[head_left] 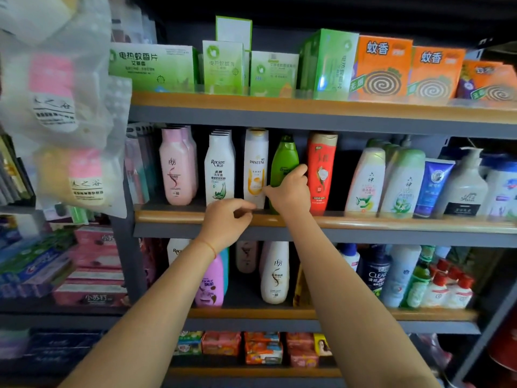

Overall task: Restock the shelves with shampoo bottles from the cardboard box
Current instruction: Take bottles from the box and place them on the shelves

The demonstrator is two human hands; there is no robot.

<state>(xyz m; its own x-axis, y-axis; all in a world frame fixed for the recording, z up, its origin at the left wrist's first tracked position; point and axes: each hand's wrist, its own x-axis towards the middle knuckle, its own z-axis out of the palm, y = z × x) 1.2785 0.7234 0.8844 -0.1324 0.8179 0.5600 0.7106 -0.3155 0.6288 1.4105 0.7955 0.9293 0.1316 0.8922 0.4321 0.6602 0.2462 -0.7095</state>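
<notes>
My right hand point(289, 191) grips a green shampoo bottle point(284, 161) that stands upright on the middle shelf point(363, 222), between a white Pantene bottle point(256, 166) and a red bottle point(321, 172). My left hand point(229, 222) hangs at the shelf's front edge below a white Raclen bottle point(219, 169), fingers curled and holding nothing. A pink bottle point(176, 169) stands further left. The cardboard box is not in view.
Green and orange mosquito-repellent boxes point(380, 68) fill the top shelf. More bottles point(275, 273) stand on the shelf below, soap packs point(263, 348) under that. A dark gap point(341, 177) lies right of the red bottle. Bagged goods point(61, 107) hang at the left.
</notes>
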